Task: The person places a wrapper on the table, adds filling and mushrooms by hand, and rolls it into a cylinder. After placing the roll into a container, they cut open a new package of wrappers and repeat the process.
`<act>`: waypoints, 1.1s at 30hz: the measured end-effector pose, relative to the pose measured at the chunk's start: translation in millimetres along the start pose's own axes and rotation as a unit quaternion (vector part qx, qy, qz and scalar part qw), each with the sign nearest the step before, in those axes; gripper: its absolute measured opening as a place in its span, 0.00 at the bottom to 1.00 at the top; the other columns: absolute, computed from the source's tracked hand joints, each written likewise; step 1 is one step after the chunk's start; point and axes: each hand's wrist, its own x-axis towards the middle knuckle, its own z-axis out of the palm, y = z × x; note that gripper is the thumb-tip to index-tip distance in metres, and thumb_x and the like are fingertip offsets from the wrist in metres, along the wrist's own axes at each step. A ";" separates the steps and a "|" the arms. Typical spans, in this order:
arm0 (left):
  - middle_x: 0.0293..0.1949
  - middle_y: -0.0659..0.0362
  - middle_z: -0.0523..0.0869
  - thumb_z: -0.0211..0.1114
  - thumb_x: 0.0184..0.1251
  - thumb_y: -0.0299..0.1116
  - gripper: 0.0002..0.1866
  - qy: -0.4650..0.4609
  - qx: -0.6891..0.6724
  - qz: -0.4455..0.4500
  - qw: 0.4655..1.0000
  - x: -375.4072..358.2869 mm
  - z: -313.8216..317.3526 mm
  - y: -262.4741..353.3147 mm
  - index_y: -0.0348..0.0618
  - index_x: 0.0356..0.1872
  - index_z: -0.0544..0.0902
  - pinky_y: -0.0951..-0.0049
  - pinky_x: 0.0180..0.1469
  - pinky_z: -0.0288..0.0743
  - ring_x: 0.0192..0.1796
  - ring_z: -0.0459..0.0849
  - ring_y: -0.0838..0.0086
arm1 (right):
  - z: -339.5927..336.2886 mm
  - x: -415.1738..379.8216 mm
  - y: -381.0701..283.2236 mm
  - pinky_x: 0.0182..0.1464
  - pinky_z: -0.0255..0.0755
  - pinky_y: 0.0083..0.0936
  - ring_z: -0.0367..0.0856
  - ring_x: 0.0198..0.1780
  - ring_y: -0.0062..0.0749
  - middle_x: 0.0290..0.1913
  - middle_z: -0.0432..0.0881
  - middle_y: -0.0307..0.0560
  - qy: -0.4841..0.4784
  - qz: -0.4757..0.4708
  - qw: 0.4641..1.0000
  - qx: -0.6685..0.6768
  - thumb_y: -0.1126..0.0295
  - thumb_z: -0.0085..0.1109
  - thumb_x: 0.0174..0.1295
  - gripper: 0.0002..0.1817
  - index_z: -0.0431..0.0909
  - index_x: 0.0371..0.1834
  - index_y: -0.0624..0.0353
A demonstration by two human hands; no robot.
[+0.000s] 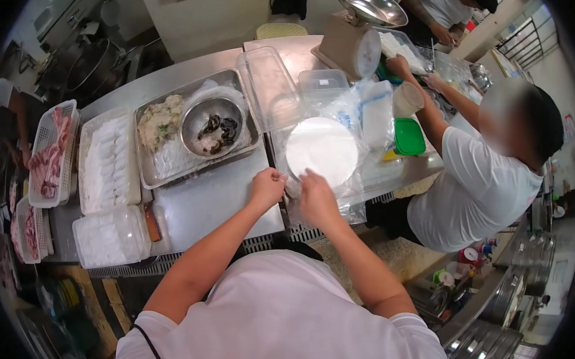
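Observation:
A round white stack of thin sheets (322,149) lies on clear plastic wrap (355,177) at the table's front edge. My left hand (268,188) is closed in a pinch just left of the stack, above the metal table. What sits between its fingertips is too small to make out. At the stack's lower left edge is my right hand (317,198), its fingers drawn together over the plastic; whatever they hold is hidden. To the left, a metal tray (148,174) bears a pale chopped filling (160,122) and a steel bowl (194,144) with dark pieces inside.
Further left stand a tub of white folded pieces (109,162), a lidded clear box (111,238) and white baskets of raw meat (52,158). A kitchen scale (351,48) and a green lid (409,136) are right. A co-worker (478,184) works close by on the right.

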 end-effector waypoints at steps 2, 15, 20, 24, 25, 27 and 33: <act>0.34 0.56 0.93 0.71 0.79 0.28 0.05 0.021 0.011 0.014 1.000 -4.7 -6.2 -1.2 0.36 0.46 0.87 0.69 0.26 0.81 0.26 0.88 0.73 | 10.7 6.4 14.1 0.70 0.81 0.49 0.86 0.65 0.66 0.65 0.87 0.72 0.047 0.032 0.994 -0.095 0.75 0.64 0.70 0.20 0.86 0.63 0.71; 0.39 0.52 0.96 0.80 0.70 0.42 0.17 0.083 0.072 0.041 0.993 -21.3 -19.5 -9.8 0.38 0.47 0.90 0.58 0.50 0.86 0.43 0.94 0.58 | 10.1 17.7 26.6 0.54 0.84 0.46 0.88 0.50 0.54 0.43 0.89 0.55 0.017 0.006 0.983 -0.181 0.71 0.67 0.65 0.06 0.87 0.39 0.62; 0.46 0.52 0.92 0.81 0.71 0.41 0.26 0.150 0.125 0.134 0.971 -32.7 -12.4 -2.1 0.36 0.61 0.82 0.63 0.45 0.86 0.41 0.92 0.66 | 1.9 6.4 -6.2 0.50 0.83 0.47 0.87 0.47 0.54 0.41 0.86 0.53 0.082 -0.007 0.995 -0.058 0.75 0.70 0.60 0.05 0.83 0.37 0.59; 0.54 0.49 0.90 0.78 0.75 0.42 0.30 0.150 0.060 0.100 0.982 -3.4 -15.3 -36.8 0.37 0.68 0.76 0.63 0.40 0.86 0.40 0.90 0.65 | -0.5 -19.9 -43.5 0.49 0.82 0.47 0.86 0.47 0.54 0.40 0.84 0.51 0.087 -0.075 0.993 0.012 0.79 0.72 0.54 0.11 0.80 0.39 0.60; 0.58 0.49 0.88 0.74 0.79 0.41 0.27 0.119 -0.015 0.033 0.992 -2.4 -21.8 -34.7 0.37 0.68 0.76 0.65 0.34 0.85 0.39 0.89 0.67 | 4.6 -26.3 -48.2 0.50 0.82 0.48 0.86 0.48 0.54 0.43 0.85 0.51 0.075 -0.077 0.994 0.007 0.80 0.72 0.52 0.14 0.80 0.40 0.60; 0.60 0.49 0.87 0.72 0.81 0.41 0.28 0.043 -0.184 -0.083 0.978 -28.0 -47.8 -4.8 0.37 0.71 0.74 0.67 0.32 0.85 0.39 0.89 0.68 | 16.0 -34.8 -53.7 0.52 0.82 0.47 0.85 0.48 0.54 0.45 0.85 0.51 0.055 -0.097 0.994 0.007 0.80 0.72 0.51 0.15 0.80 0.41 0.60; 0.56 0.51 0.92 0.76 0.76 0.35 0.25 0.032 0.007 0.000 0.999 -83.3 -97.8 2.0 0.36 0.67 0.82 0.63 0.44 0.88 0.45 0.92 0.64 | 59.0 -42.6 -81.5 0.55 0.83 0.43 0.86 0.52 0.51 0.51 0.87 0.51 -0.051 -0.183 0.982 -0.009 0.80 0.72 0.50 0.15 0.80 0.41 0.58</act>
